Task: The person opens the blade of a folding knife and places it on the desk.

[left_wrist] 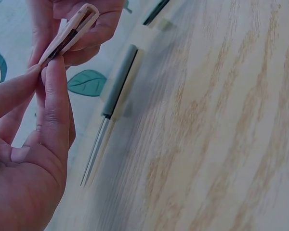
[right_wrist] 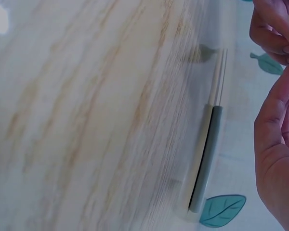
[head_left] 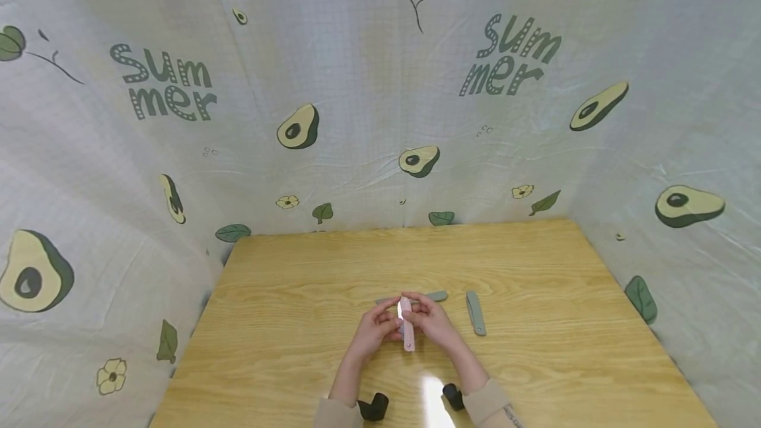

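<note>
In the right hand [head_left: 432,322], pink folding tool [head_left: 408,337]

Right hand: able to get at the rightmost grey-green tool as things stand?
Probably yes: nothing shows between the right hand and the grey-green tool lying to its right. That hand is holding the pink tool, though, so it would likely need to let go first.

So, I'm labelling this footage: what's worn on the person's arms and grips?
A beige left sleeve; a beige right sleeve with a greyish strip; a rounded black piece beside each sleeve. The left grip and right grip show no gloves.
</note>
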Available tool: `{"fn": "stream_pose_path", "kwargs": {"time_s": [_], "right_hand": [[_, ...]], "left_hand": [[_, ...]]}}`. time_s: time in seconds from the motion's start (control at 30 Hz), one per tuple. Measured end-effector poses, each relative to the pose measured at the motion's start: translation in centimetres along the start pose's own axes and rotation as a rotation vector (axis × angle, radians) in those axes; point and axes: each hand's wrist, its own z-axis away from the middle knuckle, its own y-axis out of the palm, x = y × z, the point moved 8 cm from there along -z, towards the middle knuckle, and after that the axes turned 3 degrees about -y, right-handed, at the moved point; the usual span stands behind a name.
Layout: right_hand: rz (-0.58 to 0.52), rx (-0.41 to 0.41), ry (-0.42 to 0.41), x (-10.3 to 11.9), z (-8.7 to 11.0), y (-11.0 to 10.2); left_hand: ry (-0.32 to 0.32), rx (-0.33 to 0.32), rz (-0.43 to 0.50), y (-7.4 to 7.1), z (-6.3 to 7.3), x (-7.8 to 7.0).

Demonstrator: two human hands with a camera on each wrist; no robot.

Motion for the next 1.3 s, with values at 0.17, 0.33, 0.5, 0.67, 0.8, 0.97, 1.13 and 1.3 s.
{"fn": "stream_pose_path", "kwargs": {"time_s": [0.17,0.33,0.5,0.67,0.8,0.97,1.13,1.3], "right_hand": [[0.019,-0.019,-0.001,0.7,0.2,0.0],[0.029,-0.04,-0.003,2.6,1.0,0.1],[0.03,-0.052,-0.002,2.6,1.2,0.0],[0.032,-0.058,-0.001,2.3,1.1,-0.1],[0.01,-0.069,0.001,1.1,0.6,-0.4],[0.003,-0.104,0.01,-0.8,-0.1,-0.7],[0.003,-0.131,0.001,-1.0,-0.1,-0.9],[-0.003,-0.139,0.012,-1.0,-0.1,-1.0]], "left_hand": [[0.011,-0.012,-0.005,-0.1,-0.1,0.1],[0.005,-0.047,-0.018,-0.2,0.0,0.1],[0.007,-0.057,-0.036,-0.2,0.0,0.2],[0.011,-0.073,-0.065,-0.1,0.0,0.2],[0.011,-0.081,-0.064,0.0,0.0,0.1],[0.014,-0.089,-0.047,0.1,0.1,0.0],[0.03,-0.104,-0.033,0.0,0.1,-0.1],[0.042,-0.121,-0.017,0.0,0.1,-0.1]]}}
